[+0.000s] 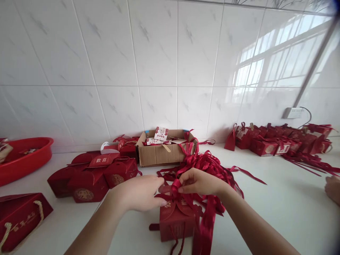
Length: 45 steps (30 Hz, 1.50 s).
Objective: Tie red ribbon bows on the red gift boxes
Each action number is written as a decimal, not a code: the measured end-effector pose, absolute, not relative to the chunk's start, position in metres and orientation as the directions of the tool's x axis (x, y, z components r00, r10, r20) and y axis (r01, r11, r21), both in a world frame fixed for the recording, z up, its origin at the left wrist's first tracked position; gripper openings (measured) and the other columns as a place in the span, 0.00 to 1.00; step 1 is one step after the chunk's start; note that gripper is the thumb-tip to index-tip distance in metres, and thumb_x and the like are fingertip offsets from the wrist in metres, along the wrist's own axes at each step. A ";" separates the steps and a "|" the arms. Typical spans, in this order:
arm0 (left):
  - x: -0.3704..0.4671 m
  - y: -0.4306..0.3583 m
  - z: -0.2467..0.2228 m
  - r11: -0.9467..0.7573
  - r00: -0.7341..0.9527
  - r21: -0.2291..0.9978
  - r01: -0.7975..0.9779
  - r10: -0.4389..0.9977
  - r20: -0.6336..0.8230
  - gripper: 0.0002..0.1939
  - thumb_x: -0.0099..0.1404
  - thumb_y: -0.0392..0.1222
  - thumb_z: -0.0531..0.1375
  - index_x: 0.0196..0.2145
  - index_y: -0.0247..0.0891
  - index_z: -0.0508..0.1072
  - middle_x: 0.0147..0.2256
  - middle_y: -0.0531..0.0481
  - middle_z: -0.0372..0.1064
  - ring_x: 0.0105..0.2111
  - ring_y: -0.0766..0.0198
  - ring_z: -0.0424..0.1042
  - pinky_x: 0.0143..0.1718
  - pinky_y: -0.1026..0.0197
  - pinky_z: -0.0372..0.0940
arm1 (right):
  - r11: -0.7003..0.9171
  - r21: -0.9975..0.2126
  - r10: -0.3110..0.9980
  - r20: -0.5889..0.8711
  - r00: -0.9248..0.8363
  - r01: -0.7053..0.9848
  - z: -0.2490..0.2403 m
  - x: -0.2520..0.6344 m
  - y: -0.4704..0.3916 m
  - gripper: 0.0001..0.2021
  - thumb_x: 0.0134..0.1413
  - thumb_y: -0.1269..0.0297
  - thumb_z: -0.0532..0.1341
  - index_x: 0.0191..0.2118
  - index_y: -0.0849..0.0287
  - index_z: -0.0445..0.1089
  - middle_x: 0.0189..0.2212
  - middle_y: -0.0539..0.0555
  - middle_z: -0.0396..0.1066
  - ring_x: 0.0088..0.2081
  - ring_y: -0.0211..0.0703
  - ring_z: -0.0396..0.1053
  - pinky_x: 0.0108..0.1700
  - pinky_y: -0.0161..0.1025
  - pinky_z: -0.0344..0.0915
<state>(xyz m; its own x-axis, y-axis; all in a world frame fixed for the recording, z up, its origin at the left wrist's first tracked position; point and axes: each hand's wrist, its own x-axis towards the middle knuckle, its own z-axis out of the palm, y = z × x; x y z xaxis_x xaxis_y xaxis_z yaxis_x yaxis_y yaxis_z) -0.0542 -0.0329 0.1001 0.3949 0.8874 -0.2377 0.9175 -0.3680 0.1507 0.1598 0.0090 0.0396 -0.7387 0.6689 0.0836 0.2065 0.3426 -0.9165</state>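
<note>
A small red gift box (176,221) with gold print and a petal-folded top stands in front of me, cords hanging down its near side. Above its top, my right hand (198,182) pinches a loop of red satin ribbon (175,187). My left hand (140,193) is closed at the box's left upper side, thumb and fingers around a ribbon end there. Its fingertips are partly hidden. More ribbon trails down the right side of the box, and a tangled ribbon heap (209,163) lies just behind my right hand.
Behind the ribbons is a cardboard box (162,156) holding printed cards (161,133). Red gift boxes (89,182) sit on the left, beside a red basin (34,159) and a rope-handled bag (23,221). Several finished-looking boxes (265,147) line the right wall; another person's hand (332,187) is at the right edge.
</note>
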 end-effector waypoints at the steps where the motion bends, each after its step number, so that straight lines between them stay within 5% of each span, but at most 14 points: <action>1: -0.055 -0.031 0.097 -0.346 0.364 0.111 0.931 0.896 -0.255 0.13 0.56 0.53 0.55 0.28 0.40 0.65 0.30 0.48 0.68 0.27 0.58 0.65 0.23 0.62 0.51 | 0.347 -0.918 0.692 0.110 -0.713 0.194 0.037 0.160 0.007 0.11 0.51 0.58 0.63 0.29 0.62 0.72 0.23 0.47 0.63 0.25 0.33 0.57 0.29 0.32 0.56; 4: -0.057 -0.027 0.080 -0.279 0.308 0.149 0.949 0.922 -0.234 0.12 0.59 0.52 0.52 0.29 0.40 0.61 0.29 0.48 0.66 0.27 0.58 0.65 0.25 0.61 0.53 | 0.309 -0.945 0.750 0.176 -0.638 0.103 0.028 0.161 -0.003 0.12 0.50 0.56 0.64 0.30 0.62 0.71 0.25 0.48 0.65 0.27 0.34 0.60 0.30 0.33 0.58; 10: -0.053 -0.021 0.036 -0.242 0.366 0.555 0.796 0.922 -0.123 0.15 0.64 0.55 0.44 0.32 0.40 0.57 0.32 0.52 0.65 0.33 0.61 0.66 0.36 0.61 0.60 | 0.285 -0.957 0.832 0.271 -0.484 -0.045 0.010 0.162 -0.014 0.15 0.45 0.54 0.66 0.29 0.62 0.68 0.25 0.49 0.65 0.27 0.35 0.62 0.31 0.34 0.59; 13: -0.043 -0.014 0.021 -0.260 0.356 0.651 0.713 0.934 -0.016 0.16 0.64 0.55 0.45 0.31 0.40 0.58 0.32 0.52 0.65 0.35 0.63 0.65 0.39 0.62 0.60 | 0.294 -0.952 0.884 0.304 -0.356 -0.085 0.004 0.165 -0.012 0.17 0.45 0.51 0.66 0.28 0.61 0.65 0.24 0.48 0.65 0.27 0.35 0.62 0.31 0.34 0.60; 16: -0.032 -0.005 0.020 -0.218 0.361 0.696 0.684 0.931 -0.064 0.17 0.62 0.56 0.49 0.31 0.38 0.60 0.30 0.53 0.64 0.31 0.63 0.65 0.34 0.63 0.61 | 0.276 -0.955 0.911 0.296 -0.287 -0.109 -0.001 0.167 -0.008 0.20 0.44 0.47 0.65 0.30 0.60 0.62 0.23 0.48 0.66 0.25 0.35 0.63 0.30 0.34 0.59; 21: -0.031 0.007 0.043 -0.327 0.445 0.638 0.698 0.895 -0.028 0.18 0.56 0.56 0.57 0.27 0.36 0.64 0.26 0.52 0.66 0.28 0.64 0.66 0.29 0.64 0.59 | 0.280 -0.953 0.942 0.296 -0.158 -0.112 -0.002 0.166 -0.007 0.19 0.44 0.47 0.64 0.29 0.59 0.61 0.22 0.48 0.66 0.24 0.35 0.64 0.28 0.33 0.59; 27: -0.036 -0.009 0.072 -0.368 0.430 0.565 0.738 0.903 0.027 0.19 0.59 0.58 0.53 0.32 0.38 0.70 0.28 0.50 0.70 0.22 0.65 0.66 0.18 0.66 0.58 | 0.295 -0.955 0.954 0.296 -0.041 -0.021 -0.004 0.159 -0.012 0.13 0.47 0.54 0.60 0.27 0.60 0.63 0.20 0.49 0.66 0.21 0.35 0.61 0.23 0.33 0.55; 32: -0.028 -0.028 0.072 -0.655 0.565 0.465 0.596 0.753 0.336 0.10 0.63 0.46 0.53 0.30 0.39 0.71 0.36 0.49 0.69 0.36 0.61 0.69 0.39 0.62 0.65 | 0.367 -0.918 0.923 0.379 0.060 0.152 -0.009 0.155 -0.011 0.06 0.43 0.64 0.61 0.25 0.60 0.66 0.19 0.48 0.65 0.23 0.36 0.60 0.25 0.33 0.56; 41: -0.010 -0.024 0.051 -0.777 0.622 0.275 0.567 0.622 0.476 0.12 0.68 0.39 0.47 0.36 0.40 0.70 0.32 0.49 0.69 0.34 0.62 0.67 0.37 0.61 0.61 | 0.561 -0.782 0.827 0.518 -0.219 0.269 0.004 0.156 -0.029 0.06 0.43 0.73 0.57 0.26 0.61 0.71 0.21 0.46 0.64 0.25 0.34 0.57 0.28 0.32 0.55; 45: -0.007 -0.017 0.048 -0.744 0.516 0.233 0.626 0.619 0.592 0.08 0.66 0.40 0.51 0.35 0.41 0.69 0.33 0.49 0.70 0.36 0.60 0.67 0.40 0.59 0.61 | 0.574 -0.778 0.815 0.515 -0.264 0.253 0.004 0.155 -0.030 0.08 0.50 0.67 0.58 0.22 0.61 0.66 0.19 0.46 0.58 0.23 0.33 0.52 0.25 0.32 0.51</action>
<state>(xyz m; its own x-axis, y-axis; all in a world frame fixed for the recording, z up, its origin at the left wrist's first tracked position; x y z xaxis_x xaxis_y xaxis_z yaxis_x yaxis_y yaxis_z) -0.0075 -0.0173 0.0484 0.5160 0.6191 0.5920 0.6258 -0.7444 0.2330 0.1555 -0.0304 0.0040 -0.2641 0.8152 0.5155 0.2534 0.5743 -0.7784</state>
